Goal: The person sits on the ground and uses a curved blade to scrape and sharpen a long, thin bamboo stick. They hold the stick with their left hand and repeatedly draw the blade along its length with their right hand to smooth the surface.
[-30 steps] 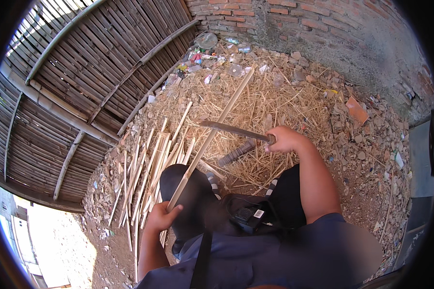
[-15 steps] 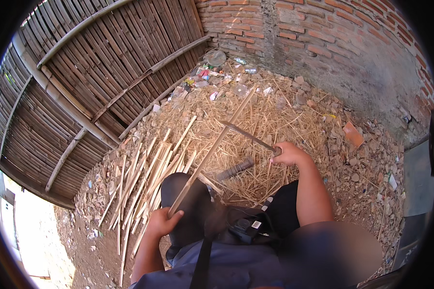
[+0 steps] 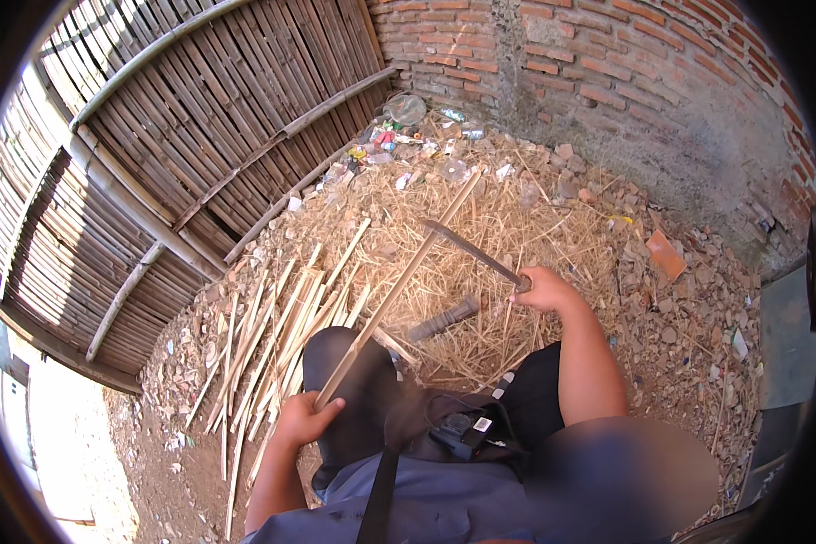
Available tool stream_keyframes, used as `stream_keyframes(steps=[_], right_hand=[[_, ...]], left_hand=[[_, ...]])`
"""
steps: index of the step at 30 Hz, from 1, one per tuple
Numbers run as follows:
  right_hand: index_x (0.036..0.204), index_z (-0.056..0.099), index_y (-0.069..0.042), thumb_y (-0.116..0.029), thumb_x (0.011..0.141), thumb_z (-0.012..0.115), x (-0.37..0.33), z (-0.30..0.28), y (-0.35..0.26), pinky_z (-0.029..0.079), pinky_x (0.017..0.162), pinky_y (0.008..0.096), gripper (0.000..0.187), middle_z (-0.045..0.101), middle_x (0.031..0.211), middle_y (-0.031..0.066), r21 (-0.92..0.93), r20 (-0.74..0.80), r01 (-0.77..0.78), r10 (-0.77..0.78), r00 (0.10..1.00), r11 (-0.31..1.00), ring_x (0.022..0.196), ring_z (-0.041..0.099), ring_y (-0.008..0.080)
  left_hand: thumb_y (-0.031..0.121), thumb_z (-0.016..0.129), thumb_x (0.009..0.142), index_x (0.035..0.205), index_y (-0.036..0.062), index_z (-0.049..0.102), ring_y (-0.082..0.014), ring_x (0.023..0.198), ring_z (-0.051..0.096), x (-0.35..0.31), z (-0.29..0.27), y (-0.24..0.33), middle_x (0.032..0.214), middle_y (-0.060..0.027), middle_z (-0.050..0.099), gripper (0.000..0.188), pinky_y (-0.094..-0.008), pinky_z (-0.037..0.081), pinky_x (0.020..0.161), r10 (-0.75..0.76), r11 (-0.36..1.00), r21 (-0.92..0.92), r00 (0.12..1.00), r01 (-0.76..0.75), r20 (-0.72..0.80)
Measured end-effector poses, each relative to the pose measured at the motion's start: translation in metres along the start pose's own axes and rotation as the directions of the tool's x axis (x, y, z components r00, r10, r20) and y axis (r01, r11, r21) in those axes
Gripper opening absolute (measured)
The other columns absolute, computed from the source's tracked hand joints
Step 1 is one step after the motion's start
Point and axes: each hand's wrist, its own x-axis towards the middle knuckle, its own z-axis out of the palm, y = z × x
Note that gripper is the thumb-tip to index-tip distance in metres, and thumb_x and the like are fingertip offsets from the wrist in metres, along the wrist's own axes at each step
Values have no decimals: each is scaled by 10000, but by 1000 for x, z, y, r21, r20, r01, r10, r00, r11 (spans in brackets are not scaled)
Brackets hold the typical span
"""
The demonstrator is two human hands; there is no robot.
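Note:
My left hand (image 3: 308, 419) is closed round the lower end of a long pale bamboo strip (image 3: 396, 286), which slants up and away to the right over my knee. In my closed right hand (image 3: 546, 290) is the handle of a long, narrow, dark-bladed knife (image 3: 480, 254). Its blade reaches left and crosses the strip in its upper half, with the tip just past the strip's left edge. Whether the blade presses on the strip or only lies against it, I cannot tell. Beneath them spreads a heap of fine bamboo shavings (image 3: 508, 218).
Several split bamboo strips (image 3: 272, 344) lie in a loose pile to the left of my knee. A dark ridged piece (image 3: 444, 317) rests on the shavings before me. Litter (image 3: 390, 140) lies at the back, between a bamboo-slat wall (image 3: 227, 118) and a brick wall (image 3: 607, 68). Rubble covers the right side.
The knife's tip has shifted slightly up and to the right along the strip. My left hand and the strip stay nearly where they were.

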Motion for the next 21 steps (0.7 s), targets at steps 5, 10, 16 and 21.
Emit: stream_keyframes(steps=[5, 10, 16, 21], right_hand=[[1203, 681, -34, -381, 812, 833, 4, 9, -6, 522, 877, 445, 545, 718, 1069, 188, -13, 100, 44, -42, 994, 999, 988, 693, 335], [1143, 681, -24, -412, 827, 819, 5, 4, 4, 525, 852, 445, 519, 715, 1019, 173, -26, -90, 91, -93, 992, 996, 959, 689, 337], [1148, 686, -26, -418, 822, 824, 4, 9, -2, 525, 842, 437, 528, 720, 984, 174, 5, -15, 96, -96, 995, 995, 943, 691, 330], [1103, 694, -27, -405, 821, 823, 2, 3, -7, 522, 825, 437, 489, 709, 952, 182, -15, 66, 69, -68, 995, 997, 927, 691, 322]], left_hand=[[449, 739, 909, 922, -21, 738, -171, 672, 637, 1, 2, -2, 689, -99, 669, 471, -362, 506, 643, 23, 997, -71, 1000, -24, -11], [408, 733, 924, 917, -25, 734, -158, 656, 609, 0, 7, -7, 677, -88, 652, 433, -363, 496, 630, 48, 992, -118, 999, -50, -24], [413, 737, 921, 835, -24, 705, -151, 629, 595, 1, 5, -5, 642, -73, 634, 446, -363, 483, 601, 56, 995, -84, 998, -59, -37], [407, 766, 904, 893, -19, 734, -107, 626, 552, 0, 7, -5, 648, -26, 615, 427, -328, 469, 583, 18, 987, -156, 999, -22, -29]])
